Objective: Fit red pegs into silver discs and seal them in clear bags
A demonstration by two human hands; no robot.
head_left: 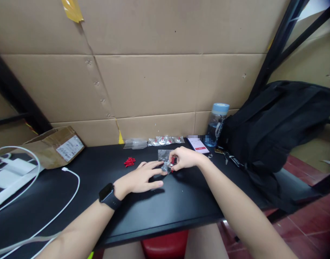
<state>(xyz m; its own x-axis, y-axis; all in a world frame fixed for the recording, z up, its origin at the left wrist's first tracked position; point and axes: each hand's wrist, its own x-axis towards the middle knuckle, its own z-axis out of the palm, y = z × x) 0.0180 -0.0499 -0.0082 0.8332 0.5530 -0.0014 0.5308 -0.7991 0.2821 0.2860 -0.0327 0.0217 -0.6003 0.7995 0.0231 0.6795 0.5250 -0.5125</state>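
Note:
A small clear plastic bag (164, 155) lies on the black table between my hands. My left hand (144, 176) is spread flat, its fingertips touching the bag's lower left side. At the bag's right edge, my right hand (185, 158) is closed in a pinch around a small red cord (172, 165). Part of the cord and the bag's opening are hidden by my fingers. A little pile of red cords (129, 162) rests on the table left of the bag. Behind the bag, several filled clear packets (165, 140) lie in a row beside flat clear bags (135, 143).
At the back right stand a water bottle (217, 124) and a black backpack (278, 126), with a phone (197, 144) and keys (227, 157) nearby. An open cardboard box (55, 145), a white power strip (13, 176) and a white cable (73, 201) occupy the left.

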